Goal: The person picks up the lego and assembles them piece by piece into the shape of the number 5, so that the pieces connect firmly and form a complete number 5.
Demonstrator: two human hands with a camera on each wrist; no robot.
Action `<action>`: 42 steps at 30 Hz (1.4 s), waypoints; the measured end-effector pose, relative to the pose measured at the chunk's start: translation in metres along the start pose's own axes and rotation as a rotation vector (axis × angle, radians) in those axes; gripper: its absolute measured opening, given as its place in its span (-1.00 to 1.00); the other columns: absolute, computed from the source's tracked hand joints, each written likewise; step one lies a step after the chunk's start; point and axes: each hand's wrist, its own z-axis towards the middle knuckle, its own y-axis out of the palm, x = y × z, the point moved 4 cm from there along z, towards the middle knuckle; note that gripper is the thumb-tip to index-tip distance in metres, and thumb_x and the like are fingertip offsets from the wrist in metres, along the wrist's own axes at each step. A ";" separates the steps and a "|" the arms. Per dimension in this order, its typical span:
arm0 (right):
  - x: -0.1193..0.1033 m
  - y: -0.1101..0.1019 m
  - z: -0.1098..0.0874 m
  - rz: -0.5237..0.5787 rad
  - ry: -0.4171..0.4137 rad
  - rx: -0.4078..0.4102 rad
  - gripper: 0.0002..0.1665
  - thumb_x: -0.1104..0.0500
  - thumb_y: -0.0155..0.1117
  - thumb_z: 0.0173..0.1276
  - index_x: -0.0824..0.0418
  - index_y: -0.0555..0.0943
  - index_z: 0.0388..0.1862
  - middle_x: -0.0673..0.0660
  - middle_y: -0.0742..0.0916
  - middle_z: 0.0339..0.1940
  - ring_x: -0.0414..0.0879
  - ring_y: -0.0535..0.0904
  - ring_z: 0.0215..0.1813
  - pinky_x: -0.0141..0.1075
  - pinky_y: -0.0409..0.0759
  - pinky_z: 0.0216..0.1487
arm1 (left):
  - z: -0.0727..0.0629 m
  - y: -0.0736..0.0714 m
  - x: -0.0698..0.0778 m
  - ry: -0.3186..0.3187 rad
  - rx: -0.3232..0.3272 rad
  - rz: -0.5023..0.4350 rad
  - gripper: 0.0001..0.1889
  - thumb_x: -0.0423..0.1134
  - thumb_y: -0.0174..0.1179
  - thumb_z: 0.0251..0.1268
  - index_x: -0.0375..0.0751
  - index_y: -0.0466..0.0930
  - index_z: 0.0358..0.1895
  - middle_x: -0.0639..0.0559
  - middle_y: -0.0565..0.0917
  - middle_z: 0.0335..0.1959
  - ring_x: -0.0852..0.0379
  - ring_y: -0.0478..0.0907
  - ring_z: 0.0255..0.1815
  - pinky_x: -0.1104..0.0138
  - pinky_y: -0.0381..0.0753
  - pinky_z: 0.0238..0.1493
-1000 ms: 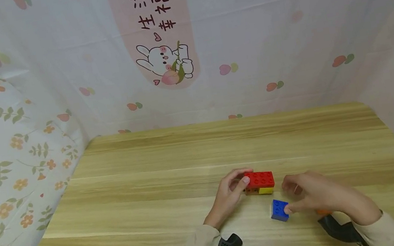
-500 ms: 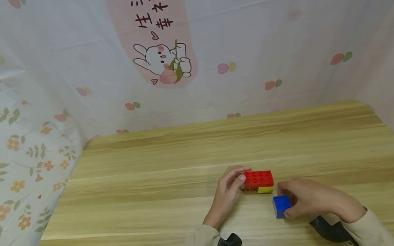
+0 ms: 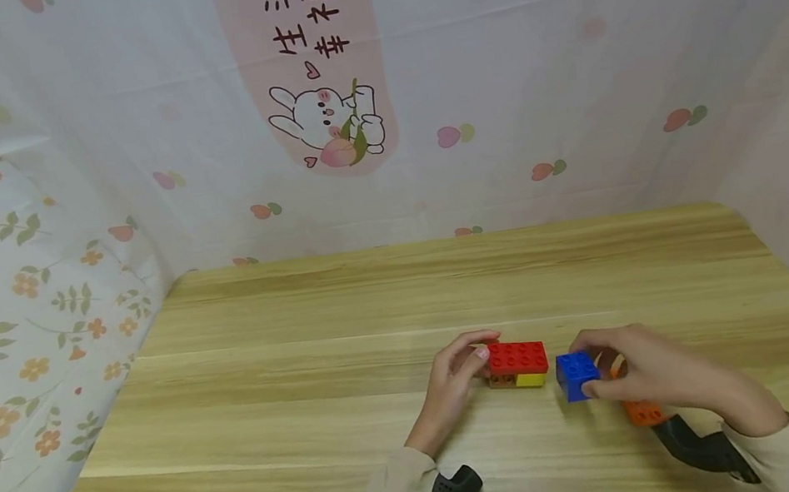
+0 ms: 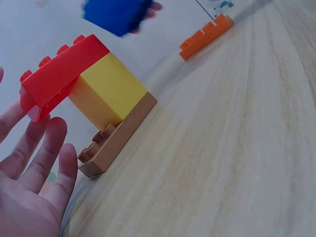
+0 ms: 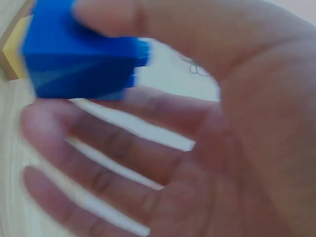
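Note:
A red brick [image 3: 518,358] tops a small stack, above a yellow brick [image 4: 114,88] and a flat brown brick [image 4: 118,140] on the table. The red one overhangs on the left. My left hand [image 3: 452,385] holds that overhanging end, thumb on its near side and fingers behind. Just right of the stack, my right hand [image 3: 646,366] pinches a blue brick [image 3: 577,376] between thumb and fingers, raised off the table, studs up in the head view. A flat orange brick [image 3: 643,412] lies partly hidden beneath the right hand.
The wooden table [image 3: 277,431] extends to a hanging patterned cloth [image 3: 530,76] at the back and sides. A black curved piece [image 3: 457,487] sits by the left cuff, another [image 3: 695,447] by the right cuff.
My right hand has taken hold of the blue brick and lifted it from the table, carrying it slightly right and away from me. The left hand has stayed at the stack.

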 end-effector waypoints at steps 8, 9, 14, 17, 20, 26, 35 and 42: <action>-0.018 -0.010 0.007 -0.074 -0.070 0.320 -0.54 0.15 0.39 0.16 0.22 0.41 -0.04 0.01 0.60 -0.24 -0.31 0.47 -0.42 -0.38 0.51 -0.50 | 0.000 -0.001 -0.005 -0.038 -0.013 -0.093 -0.69 -0.38 -0.06 0.40 -0.46 0.44 0.12 -0.38 0.46 0.10 0.26 0.51 -0.15 0.26 0.54 -0.09; -0.020 -0.009 0.010 -0.088 -0.081 0.345 -0.55 0.16 0.40 0.15 0.21 0.41 -0.06 0.01 0.60 -0.25 -0.32 0.46 -0.43 -0.39 0.49 -0.52 | 0.000 -0.001 -0.006 -0.045 -0.018 -0.119 -0.68 -0.38 -0.07 0.40 -0.47 0.44 0.12 -0.39 0.44 0.12 0.25 0.51 -0.12 0.28 0.54 -0.09; -0.027 -0.004 0.022 -0.124 -0.125 0.412 -0.57 0.16 0.41 0.13 0.18 0.46 -0.07 0.02 0.63 -0.25 -0.31 0.43 -0.46 -0.42 0.44 -0.59 | 0.000 -0.001 -0.007 -0.068 -0.019 -0.190 -0.67 -0.40 -0.07 0.40 -0.53 0.40 0.13 -0.43 0.41 0.13 0.18 0.52 -0.03 0.22 0.54 -0.04; -0.029 0.001 0.030 -0.135 -0.142 0.416 -0.57 0.15 0.41 0.13 0.16 0.48 -0.05 0.01 0.65 -0.26 -0.32 0.43 -0.47 -0.43 0.42 -0.62 | -0.001 -0.001 -0.006 -0.081 0.003 -0.183 -0.66 -0.40 -0.06 0.39 -0.51 0.38 0.15 -0.39 0.45 0.09 0.15 0.53 -0.02 0.23 0.54 -0.03; -0.030 0.005 0.036 -0.160 -0.162 0.411 -0.57 0.15 0.42 0.12 0.16 0.49 -0.05 -0.02 0.65 -0.30 -0.33 0.43 -0.48 -0.44 0.39 -0.64 | -0.001 -0.001 -0.005 -0.085 0.028 -0.178 -0.65 -0.40 -0.05 0.39 -0.49 0.36 0.18 -0.35 0.48 0.02 0.15 0.53 -0.05 0.25 0.54 -0.04; -0.032 0.011 0.041 -0.193 -0.187 0.425 -0.57 0.16 0.46 0.07 0.16 0.51 -0.09 -0.09 0.63 -0.41 -0.33 0.40 -0.53 -0.45 0.37 -0.62 | 0.000 -0.002 -0.006 -0.095 0.032 -0.169 -0.67 -0.38 -0.06 0.40 -0.45 0.40 0.15 -0.21 0.52 0.03 0.16 0.55 -0.06 0.16 0.54 -0.04; -0.031 0.018 0.045 -0.205 -0.170 0.434 -0.56 0.11 0.47 0.06 0.15 0.52 -0.09 -0.10 0.58 -0.48 -0.33 0.33 -0.58 -0.45 0.31 -0.63 | 0.000 -0.002 -0.004 -0.094 0.008 -0.149 -0.64 -0.41 -0.07 0.38 -0.47 0.37 0.19 -0.24 0.46 0.12 0.22 0.54 -0.09 0.20 0.54 -0.05; -0.032 0.021 0.047 -0.228 -0.179 0.442 -0.56 0.11 0.48 0.04 0.16 0.55 -0.10 -0.11 0.58 -0.48 -0.34 0.28 -0.60 -0.45 0.31 -0.63 | -0.001 -0.003 -0.003 -0.045 -0.021 -0.153 -0.64 -0.43 -0.09 0.39 -0.52 0.35 0.18 -0.33 0.45 0.13 0.24 0.55 -0.09 0.10 0.53 -0.04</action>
